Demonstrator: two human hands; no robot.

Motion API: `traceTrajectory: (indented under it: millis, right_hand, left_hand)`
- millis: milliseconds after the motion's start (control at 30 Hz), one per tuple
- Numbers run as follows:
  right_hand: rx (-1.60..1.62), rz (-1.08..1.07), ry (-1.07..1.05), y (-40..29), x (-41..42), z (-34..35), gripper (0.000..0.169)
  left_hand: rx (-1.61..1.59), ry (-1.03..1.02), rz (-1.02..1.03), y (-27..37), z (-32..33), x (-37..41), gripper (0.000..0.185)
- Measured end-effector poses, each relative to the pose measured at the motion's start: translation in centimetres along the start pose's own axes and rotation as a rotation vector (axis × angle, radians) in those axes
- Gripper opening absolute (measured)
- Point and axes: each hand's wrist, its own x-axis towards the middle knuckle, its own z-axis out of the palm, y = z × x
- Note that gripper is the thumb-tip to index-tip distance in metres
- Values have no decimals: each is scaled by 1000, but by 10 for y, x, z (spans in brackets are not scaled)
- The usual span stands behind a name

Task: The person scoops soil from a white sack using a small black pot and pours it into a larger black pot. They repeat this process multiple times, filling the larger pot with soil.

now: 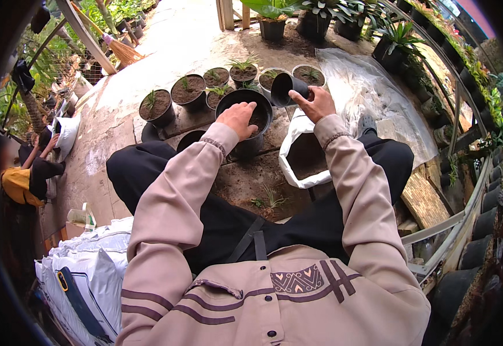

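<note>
My right hand (318,103) grips a small black plastic pot (284,89), tilted with its mouth facing left. Over the near left rim of a large black pot (267,113) is my left hand (237,119), its fingers spread and reaching partly inside; soil shows within, though the hand hides some of it. An open white sack of dark soil (305,155) stands below my right hand. Beyond the large pot are several pots with soil and small spiky plants, among them a black pot (188,91) and a white-rimmed pot (309,75). Loose small plants (273,199) lie near my lap.
Clear plastic sheeting (377,99) lies at the right, near my foot. White sacks with a phone (78,298) on them stand at lower left. Another person (20,181) sits at far left. A broom (121,49) stands at upper left; potted plants line the right.
</note>
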Motion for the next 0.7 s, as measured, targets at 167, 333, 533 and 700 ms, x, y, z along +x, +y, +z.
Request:
traceTrajectory:
  millis: [167,333,533,700]
  right_hand:
    - [-83,178,-141,72,-22,-9,88]
    - [-200,250,-320,110,-67,3,79]
    - [-427,221,-389,132,-113,68,73]
    - [-394,256,-440,130,-127,111,78]
  left_hand:
    - [-49,-42,226,30,22,17,60]
    - [-69,-79,347,50,42,26,56]
    - [-69,-141,374,53,59,32,54]
    - [-50,-182,343,61,56,30,55]
